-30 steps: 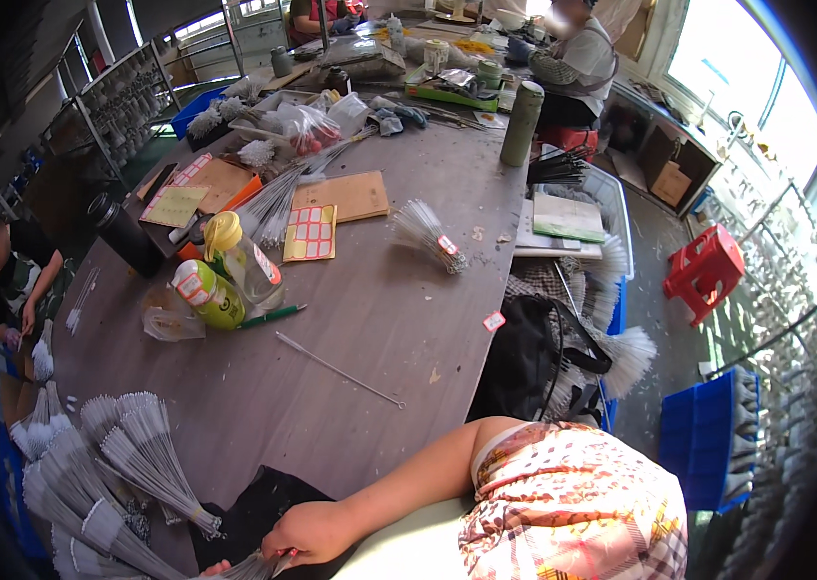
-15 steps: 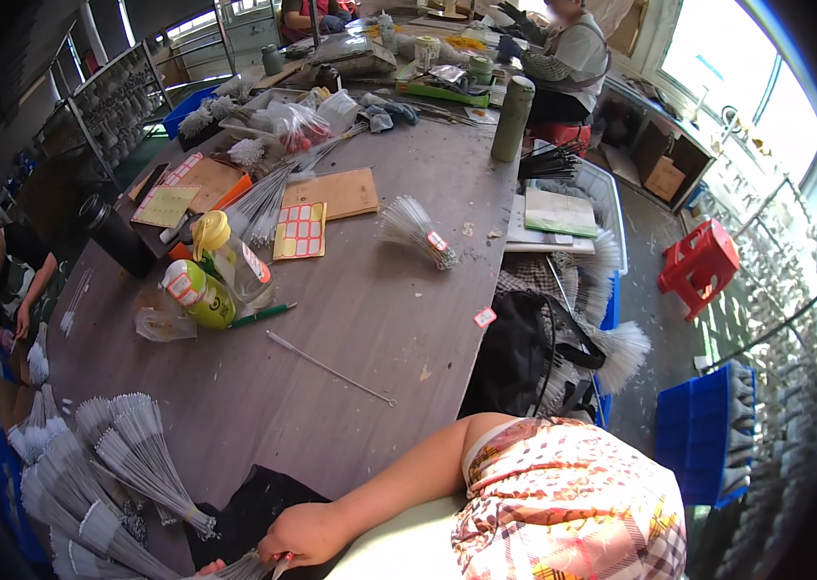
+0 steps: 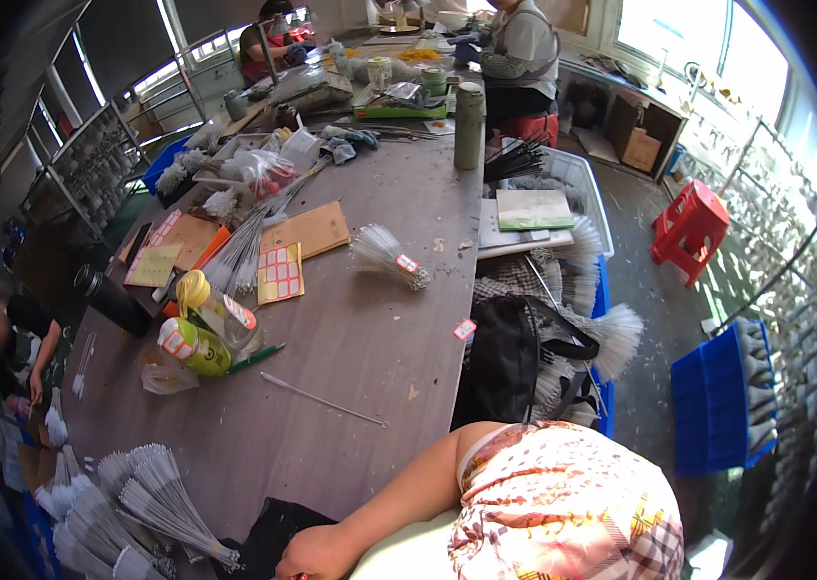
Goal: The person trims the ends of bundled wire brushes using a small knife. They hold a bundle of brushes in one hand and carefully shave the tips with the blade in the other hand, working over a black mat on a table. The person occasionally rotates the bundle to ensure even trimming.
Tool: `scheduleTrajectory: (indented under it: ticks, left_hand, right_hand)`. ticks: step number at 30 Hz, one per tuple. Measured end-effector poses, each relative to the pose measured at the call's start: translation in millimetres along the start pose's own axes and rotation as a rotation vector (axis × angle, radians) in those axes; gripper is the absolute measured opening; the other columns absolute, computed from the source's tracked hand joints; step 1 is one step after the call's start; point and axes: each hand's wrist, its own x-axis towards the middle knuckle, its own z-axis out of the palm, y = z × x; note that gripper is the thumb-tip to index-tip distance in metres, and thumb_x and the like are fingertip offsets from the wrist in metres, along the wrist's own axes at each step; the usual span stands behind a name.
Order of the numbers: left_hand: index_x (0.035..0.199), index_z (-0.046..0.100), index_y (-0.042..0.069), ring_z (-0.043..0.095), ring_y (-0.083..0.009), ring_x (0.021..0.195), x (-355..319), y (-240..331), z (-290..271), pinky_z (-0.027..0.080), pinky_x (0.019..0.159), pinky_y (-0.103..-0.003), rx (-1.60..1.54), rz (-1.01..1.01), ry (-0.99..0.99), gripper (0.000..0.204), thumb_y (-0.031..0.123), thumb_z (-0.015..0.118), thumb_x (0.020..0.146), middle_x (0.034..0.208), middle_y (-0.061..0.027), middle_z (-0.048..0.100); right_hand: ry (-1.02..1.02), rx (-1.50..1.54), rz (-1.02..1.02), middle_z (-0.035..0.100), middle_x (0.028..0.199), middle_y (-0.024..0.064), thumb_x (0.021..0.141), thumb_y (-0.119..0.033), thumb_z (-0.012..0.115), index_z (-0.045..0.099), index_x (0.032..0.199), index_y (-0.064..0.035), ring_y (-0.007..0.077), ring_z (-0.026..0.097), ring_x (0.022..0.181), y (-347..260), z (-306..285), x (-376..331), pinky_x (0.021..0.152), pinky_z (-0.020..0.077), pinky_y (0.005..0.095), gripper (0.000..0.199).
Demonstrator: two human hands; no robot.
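At the lower edge my right hand (image 3: 316, 553) has its fingers curled and partly cut off by the frame. A trace of red shows beneath them, but what they hold is hidden. Under and beside that hand lies a black cloth (image 3: 268, 532) on the table's near edge. Left of it are several bundles of thin wire-stemmed brushes (image 3: 176, 493), fanned out and overlapping. My left hand is out of view. A single thin brush (image 3: 326, 400) rests alone on the tabletop beyond my right forearm.
The long table (image 3: 350, 329) carries a green bottle (image 3: 194, 348), a yellow-lidded jar (image 3: 225, 314), a black flask (image 3: 114, 300), label sheets (image 3: 280, 274) and a tied brush bundle (image 3: 389, 256). A black bag (image 3: 505, 358) and red stool (image 3: 690, 232) are right. Other people sit around.
The view has shifted, so table things appear a little lower or further left. Fingertips beside my right hand, seen earlier at the lower edge, are out of sight. My right hand sits lower in the frame.
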Motion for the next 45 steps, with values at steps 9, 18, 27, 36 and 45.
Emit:
scheduleTrajectory:
  ticks: [9,18,27,36,45]
  left_hand:
    - [0.092,0.063,0.008,0.056,-0.0296,0.091,-2.7,1.0,-1.4,0.041,0.082,-0.042,0.001,-0.029,0.005,0.03,0.033,0.061,0.074,0.092,-0.0145,0.06]
    - [0.093,0.063,0.008,0.056,-0.0294,0.091,-6.5,-0.9,-1.7,0.041,0.083,-0.041,0.002,-0.047,-0.004,0.03,0.032,0.061,0.075,0.093,-0.0146,0.061]
    - [0.094,0.063,0.008,0.056,-0.0291,0.092,-6.8,-4.1,-2.6,0.041,0.083,-0.041,0.0,-0.043,-0.013,0.03,0.032,0.061,0.075,0.093,-0.0147,0.061]
    - [0.095,0.063,0.008,0.056,-0.0289,0.092,-8.1,-6.0,-3.0,0.041,0.083,-0.04,0.002,-0.04,-0.015,0.03,0.031,0.061,0.076,0.094,-0.0148,0.061]
    - [0.095,0.063,0.008,0.056,-0.0286,0.093,-11.7,-9.4,-4.8,0.041,0.084,-0.04,0.001,-0.042,-0.018,0.03,0.03,0.06,0.076,0.095,-0.015,0.061]
  right_hand:
    - [0.048,0.039,-0.067,0.06,0.071,0.0147,0.079,-0.023,0.061,0.057,0.085,-0.0043,0.0368,0.059,0.071,4.1,10.5,1.8,0.061,0.0446,0.0451,0.02]
    - [0.132,0.179,-0.142,0.059,0.073,0.013,0.082,-0.02,0.058,0.056,0.085,-0.0035,0.0348,0.058,0.07,3.1,7.1,-0.1,0.06,0.0441,0.0428,0.017]
    - [0.126,0.153,-0.133,0.06,0.073,0.0134,0.082,-0.02,0.058,0.057,0.085,-0.0036,0.0354,0.058,0.071,10.4,14.4,1.6,0.06,0.0445,0.043,0.017]
    - [0.127,0.145,-0.117,0.059,0.072,0.0134,0.08,-0.019,0.061,0.056,0.085,-0.0036,0.0352,0.058,0.071,9.6,14.8,1.3,0.06,0.0443,0.0431,0.017]
    - [0.134,0.136,-0.131,0.059,0.072,0.0127,0.078,-0.019,0.062,0.056,0.085,-0.0041,0.0347,0.059,0.071,9.4,14.6,0.5,0.06,0.0444,0.0428,0.018]
